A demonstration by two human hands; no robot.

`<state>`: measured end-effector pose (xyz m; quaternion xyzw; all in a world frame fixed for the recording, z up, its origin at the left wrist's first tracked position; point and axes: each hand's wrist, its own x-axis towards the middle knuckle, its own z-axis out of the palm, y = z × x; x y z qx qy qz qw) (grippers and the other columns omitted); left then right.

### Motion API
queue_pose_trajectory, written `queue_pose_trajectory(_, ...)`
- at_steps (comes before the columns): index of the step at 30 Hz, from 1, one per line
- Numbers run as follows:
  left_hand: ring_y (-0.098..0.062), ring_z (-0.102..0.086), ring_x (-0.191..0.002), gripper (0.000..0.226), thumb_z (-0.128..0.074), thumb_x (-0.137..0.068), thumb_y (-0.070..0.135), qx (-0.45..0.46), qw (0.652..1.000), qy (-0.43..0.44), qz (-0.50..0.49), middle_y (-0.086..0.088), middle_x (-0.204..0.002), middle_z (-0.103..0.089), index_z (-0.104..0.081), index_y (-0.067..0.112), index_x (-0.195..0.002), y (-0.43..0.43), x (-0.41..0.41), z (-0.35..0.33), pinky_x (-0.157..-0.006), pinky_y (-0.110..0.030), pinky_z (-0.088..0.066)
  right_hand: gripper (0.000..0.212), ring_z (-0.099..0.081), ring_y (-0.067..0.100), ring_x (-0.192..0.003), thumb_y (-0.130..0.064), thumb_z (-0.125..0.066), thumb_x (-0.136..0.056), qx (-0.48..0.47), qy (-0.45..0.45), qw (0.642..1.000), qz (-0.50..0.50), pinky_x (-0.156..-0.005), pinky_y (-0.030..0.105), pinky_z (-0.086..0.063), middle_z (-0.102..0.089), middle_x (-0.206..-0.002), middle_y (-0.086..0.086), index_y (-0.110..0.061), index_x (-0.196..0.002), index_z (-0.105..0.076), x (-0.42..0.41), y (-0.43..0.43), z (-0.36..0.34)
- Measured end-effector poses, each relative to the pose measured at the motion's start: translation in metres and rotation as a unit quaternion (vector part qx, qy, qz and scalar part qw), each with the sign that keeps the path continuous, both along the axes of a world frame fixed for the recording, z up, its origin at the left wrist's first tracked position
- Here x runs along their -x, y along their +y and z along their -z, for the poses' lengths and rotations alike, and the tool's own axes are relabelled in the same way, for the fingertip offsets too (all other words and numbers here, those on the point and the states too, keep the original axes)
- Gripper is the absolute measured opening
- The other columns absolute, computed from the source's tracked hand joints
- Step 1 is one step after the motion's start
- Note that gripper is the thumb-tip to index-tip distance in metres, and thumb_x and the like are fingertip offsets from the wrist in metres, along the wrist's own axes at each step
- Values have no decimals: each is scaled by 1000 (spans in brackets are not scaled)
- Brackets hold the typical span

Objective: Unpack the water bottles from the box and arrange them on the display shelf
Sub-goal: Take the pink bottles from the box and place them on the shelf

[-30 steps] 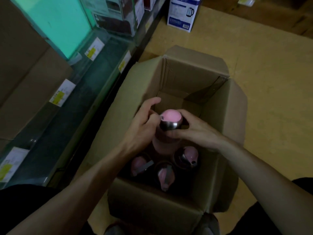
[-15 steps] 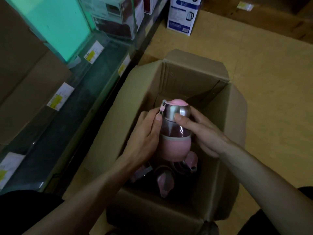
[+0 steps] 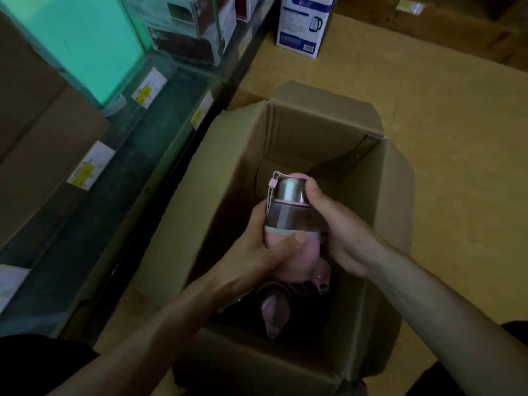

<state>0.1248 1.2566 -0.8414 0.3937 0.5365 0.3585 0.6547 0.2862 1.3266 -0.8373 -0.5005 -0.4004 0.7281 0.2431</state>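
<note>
An open cardboard box (image 3: 228,172) stands on the floor. Above its opening I hold a pink water bottle (image 3: 290,221) with a clear middle, a steel lid and a pink strap. My left hand (image 3: 257,258) wraps the pink lower body from the left. My right hand (image 3: 340,232) grips the right side, thumb on the steel lid. Down in the box lie more pink bottles; one (image 3: 273,312) shows below my hands and another (image 3: 321,277) peeks out under the held bottle. The dark glass display shelf (image 3: 120,172) runs along the left.
Brown cartons (image 3: 43,132) and a green-lit box (image 3: 85,44) sit on the shelf, with yellow price tags (image 3: 85,170) along its edges. Boxed appliances (image 3: 188,30) stand further back. A white and blue kettle box (image 3: 303,24) stands on the tan floor beyond the carton.
The pink bottle has risen out of the box. My left hand slid down to grip its lower body and my right hand now holds it by the lid side.
</note>
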Motion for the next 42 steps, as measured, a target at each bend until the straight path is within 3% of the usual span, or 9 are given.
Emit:
queue_pose_trajectory(5, -4, -70, -105, 68, -74, -80, 47, 41, 998, -7, -41, 10, -124, -67, -44, 41, -141, 4, 5, -3, -77, -22, -59, 53, -68, 21, -121, -57, -52, -91, 43, 9, 999, -1, -110, 50, -49, -75, -124, 3, -26, -132, -67, -2, -3, 0)
queue_pose_trajectory(9, -13, -72, -108, 63, -79, -80, 51, 77, 993, -50, -73, 6, -123, -70, -51, 42, -135, 4, 7, 0, -86, -33, -61, 49, -68, 24, -122, -47, -58, -93, 91, 27, 996, 0, -110, 55, -48, -73, -128, 5, -25, -136, -63, -1, -6, 4)
queue_pose_trajectory(14, -16, -71, -110, 65, -77, -79, 47, 90, 990, -66, -82, 4, -125, -70, -50, 37, -137, 1, 7, 4, -90, -37, -60, 42, -71, 22, -115, -55, -50, -98, 129, 33, 990, -36, -80, 44, -62, -74, -126, -2, -38, -136, -61, -3, -11, 7)
queue_pose_trajectory(16, -16, -72, -110, 66, -78, -80, 48, 97, 989, -68, -84, 5, -124, -70, -49, 37, -139, 0, 6, 5, -89, -37, -61, 44, -71, 23, -117, -57, -50, -97, 144, 39, 988, -36, -77, 41, -61, -73, -128, -2, -39, -135, -60, -3, -13, 8)
queue_pose_trajectory(26, -13, -70, -112, 71, -76, -78, 49, 136, 982, -70, -115, 7, -128, -67, -44, 40, -141, -8, -2, -32, -93, -39, -59, 43, -66, 26, -125, -56, -55, -99, 169, 32, 985, -1, -111, 58, -46, -71, -132, 3, -36, -137, -61, 7, -20, -24)
queue_pose_trajectory(31, -25, -73, -101, 74, -76, -83, 47, 158, 975, -51, -144, 3, -118, -71, -37, 38, -146, -16, -6, -72, -79, -41, -63, 44, -65, 31, -126, -49, -50, -102, 211, 66, 975, -11, -107, 66, -46, -69, -134, 9, -32, -141, -59, 10, -24, -60)
queue_pose_trajectory(34, -23, -71, -108, 73, -78, -79, 46, 188, 967, -80, -154, 1, -128, -66, -42, 42, -143, -28, -6, -96, -87, -51, -61, 45, -63, 36, -127, -48, -46, -104, 211, 71, 975, -22, -106, 70, -44, -67, -136, 13, -29, -143, -57, 4, -36, -85)
queue_pose_trajectory(37, -13, -69, -112, 70, -77, -78, 46, 195, 968, -74, -138, 7, -128, -67, -46, 44, -141, -44, -8, -126, -94, -39, -58, 54, -61, 31, -132, -54, -51, -101, 244, 61, 968, -7, -110, 62, -44, -63, -142, 13, -24, -146, -53, -5, -56, -114)
queue_pose_trajectory(42, -14, -68, -115, 55, -73, -90, 35, 200, 969, -80, -117, 8, -124, -70, -50, 39, -139, -67, -21, -199, -99, -40, -56, 53, -57, 29, -136, -58, -45, -104, 241, 41, 969, -29, -110, 65, -43, -62, -144, 9, -29, -148, -51, -24, -86, -180)
